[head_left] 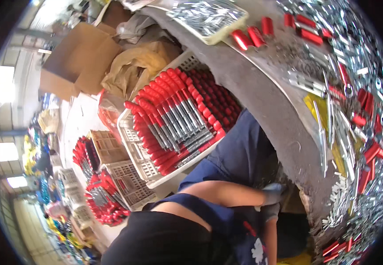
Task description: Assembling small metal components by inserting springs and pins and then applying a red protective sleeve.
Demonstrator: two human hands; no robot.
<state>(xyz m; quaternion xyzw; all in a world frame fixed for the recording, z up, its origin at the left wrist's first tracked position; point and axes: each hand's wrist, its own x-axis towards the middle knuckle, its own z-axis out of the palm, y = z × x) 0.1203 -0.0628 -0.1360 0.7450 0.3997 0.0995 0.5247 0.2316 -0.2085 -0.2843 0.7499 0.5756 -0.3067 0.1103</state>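
The left hand (273,194) and the right hand (269,212) are close together, just beside the broken edge of a gray work table (262,106). Both look like they have gray gloves on. They are small and blurry, and the fingers are hard to see, so I cannot tell if either hand is open, closed or gripping something. The dark space under the table edge hides what is around them.

Above and to the left of the hands, a white plastic crate (158,182) is packed with red-handled metal rods (169,115). One knee in blue pants (231,150) covers part of its lower right side. More red and metal bundles (103,194) lie at the far left, by a smaller crate (134,179), too small to make out well.

On the table, red tubes (254,37) lie beside a pale tray (227,36) of metal bits, which the top edge cuts off. A big pile of shiny metal pieces (368,216) runs down the right side and fades into the dark rim.
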